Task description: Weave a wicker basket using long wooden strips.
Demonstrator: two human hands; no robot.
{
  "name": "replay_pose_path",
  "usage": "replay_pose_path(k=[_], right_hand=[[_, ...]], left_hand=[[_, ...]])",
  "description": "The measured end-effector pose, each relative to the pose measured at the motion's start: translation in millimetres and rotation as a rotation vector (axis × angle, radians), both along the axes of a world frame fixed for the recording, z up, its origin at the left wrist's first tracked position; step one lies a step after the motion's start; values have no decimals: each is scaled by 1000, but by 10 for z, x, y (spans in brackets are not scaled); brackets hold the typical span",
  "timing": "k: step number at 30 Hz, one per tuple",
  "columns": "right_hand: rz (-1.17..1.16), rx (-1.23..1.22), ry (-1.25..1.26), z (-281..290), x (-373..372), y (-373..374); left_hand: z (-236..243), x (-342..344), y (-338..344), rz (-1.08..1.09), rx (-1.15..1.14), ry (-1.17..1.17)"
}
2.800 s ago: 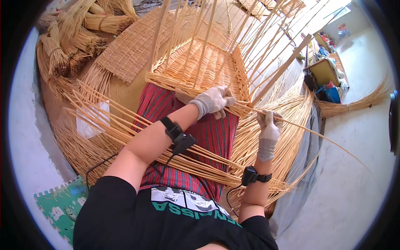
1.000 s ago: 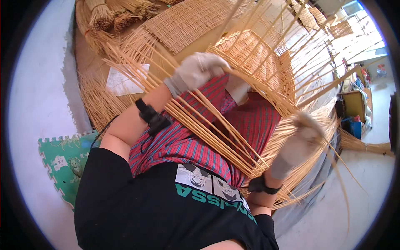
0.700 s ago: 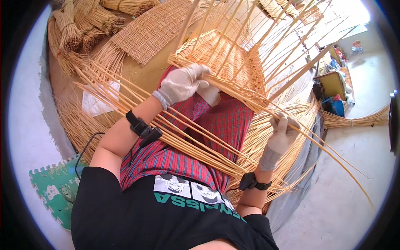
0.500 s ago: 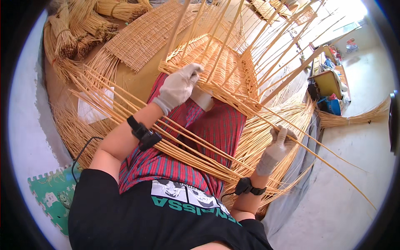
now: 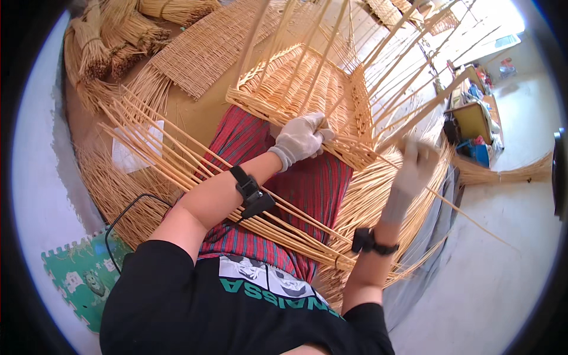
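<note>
A half-woven wicker basket (image 5: 296, 89) rests on my lap against the red striped cloth (image 5: 307, 195), its upright stakes fanning up and away. My left hand (image 5: 302, 137), in a pale glove, presses on the basket's near woven edge, fingers curled over it. My right hand (image 5: 417, 163), also gloved and blurred, is raised to the right of the basket and closed on a long thin cane strand (image 5: 467, 219) that trails off to the lower right. A bundle of loose canes (image 5: 177, 171) lies across my lap under my left forearm.
Flat woven mats (image 5: 207, 47) and tied bundles of reed (image 5: 112, 41) lie at the upper left. A sheet of paper (image 5: 127, 155) sits among the canes. A green foam mat (image 5: 83, 278) is at the lower left. Boxes and a broom (image 5: 503, 174) stand at the right.
My right hand has risen from low beside my lap to level with the basket rim, drawing the strand with it. My left hand has stayed on the basket's near edge.
</note>
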State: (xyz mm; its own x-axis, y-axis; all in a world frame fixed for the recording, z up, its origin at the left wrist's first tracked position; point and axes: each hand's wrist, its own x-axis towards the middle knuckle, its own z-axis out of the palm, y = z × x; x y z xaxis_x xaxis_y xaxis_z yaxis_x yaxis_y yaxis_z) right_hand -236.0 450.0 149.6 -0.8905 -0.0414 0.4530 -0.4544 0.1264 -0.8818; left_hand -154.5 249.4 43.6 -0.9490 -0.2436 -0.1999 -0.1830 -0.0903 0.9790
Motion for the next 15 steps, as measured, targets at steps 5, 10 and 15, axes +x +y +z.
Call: replay_pose_path(k=[5, 10, 15], right_hand=[[202, 418, 546, 257, -795, -1401], [105, -343, 140, -49, -657, -1591], [211, -628, 61, -673, 7, -367]], left_hand=[[5, -36, 239, 233, 29, 48], [57, -136, 218, 165, -13, -48], [208, -9, 84, 97, 7, -89]])
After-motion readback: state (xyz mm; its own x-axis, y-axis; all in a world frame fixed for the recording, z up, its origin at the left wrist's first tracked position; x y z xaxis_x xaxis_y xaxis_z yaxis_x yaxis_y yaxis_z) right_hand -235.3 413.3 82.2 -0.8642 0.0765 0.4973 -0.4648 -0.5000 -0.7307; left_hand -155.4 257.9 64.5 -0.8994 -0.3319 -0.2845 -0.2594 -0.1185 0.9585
